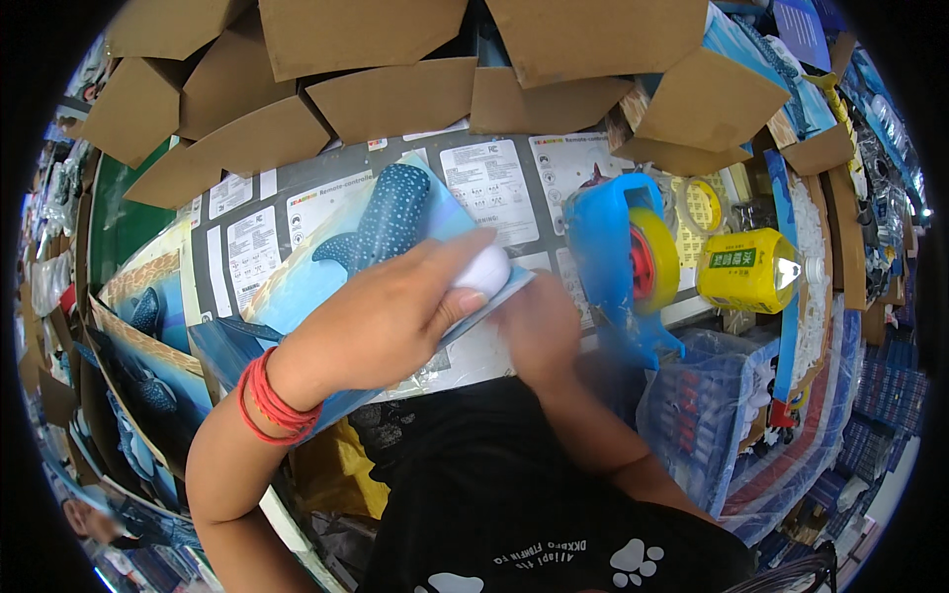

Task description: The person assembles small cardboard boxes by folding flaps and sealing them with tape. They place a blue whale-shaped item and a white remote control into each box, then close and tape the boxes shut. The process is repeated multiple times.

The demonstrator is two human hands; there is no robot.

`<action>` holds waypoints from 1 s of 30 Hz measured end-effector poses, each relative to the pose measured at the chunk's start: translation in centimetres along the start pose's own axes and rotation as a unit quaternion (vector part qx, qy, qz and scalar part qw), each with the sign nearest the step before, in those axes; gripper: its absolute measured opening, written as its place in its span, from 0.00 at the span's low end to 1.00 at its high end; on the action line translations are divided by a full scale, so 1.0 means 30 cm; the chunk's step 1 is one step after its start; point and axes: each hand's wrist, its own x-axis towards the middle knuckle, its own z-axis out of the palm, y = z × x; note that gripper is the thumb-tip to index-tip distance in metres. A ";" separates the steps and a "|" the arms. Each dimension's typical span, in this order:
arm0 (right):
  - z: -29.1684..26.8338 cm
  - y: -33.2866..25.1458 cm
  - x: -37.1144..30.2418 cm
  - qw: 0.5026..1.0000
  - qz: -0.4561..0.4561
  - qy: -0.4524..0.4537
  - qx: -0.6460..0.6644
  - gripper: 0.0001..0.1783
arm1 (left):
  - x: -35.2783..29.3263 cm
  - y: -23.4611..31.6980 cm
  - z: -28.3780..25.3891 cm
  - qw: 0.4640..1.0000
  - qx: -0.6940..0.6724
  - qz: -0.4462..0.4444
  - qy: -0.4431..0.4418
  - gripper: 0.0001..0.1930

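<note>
My left hand (381, 311), with red cords around the wrist, closes its fingers and thumb over a smooth white rounded object (484, 271). It presses the object against a light-blue printed card package (308, 284). On the package, beyond my knuckles, lies a dark-blue shark figure (393, 212) with white spots; whether it is a toy or a print is hard to tell. My right hand (542, 328) is at the package's right edge, smeared by motion. Its fingers are partly hidden there, so their state is unclear.
A blue tape dispenser (601, 227) with a yellow tape roll (652, 259) stands right of my hands. Beside it lies a yellow-labelled bottle (741, 270). Open cardboard boxes (395, 99) line the far edge. More shark packages (148, 366) stand left; a clear-lined blue crate (692, 395) sits right.
</note>
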 end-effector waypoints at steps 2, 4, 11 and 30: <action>-0.010 -0.004 0.001 0.971 0.165 -0.067 0.158 0.11 | 0.004 0.005 -0.012 1.000 0.008 -0.016 -0.018 0.25; -0.024 -0.018 0.002 0.888 0.321 -0.130 0.304 0.12 | 0.006 0.008 -0.016 0.999 0.011 -0.022 -0.025 0.25; -0.009 -0.051 -0.012 0.998 -0.016 0.064 -0.002 0.11 | 0.006 0.014 -0.006 0.999 0.021 -0.019 -0.017 0.25; -0.599 -0.218 0.052 0.911 0.290 -0.227 0.189 0.15 | -0.025 0.070 -0.016 0.984 0.171 0.049 0.018 0.38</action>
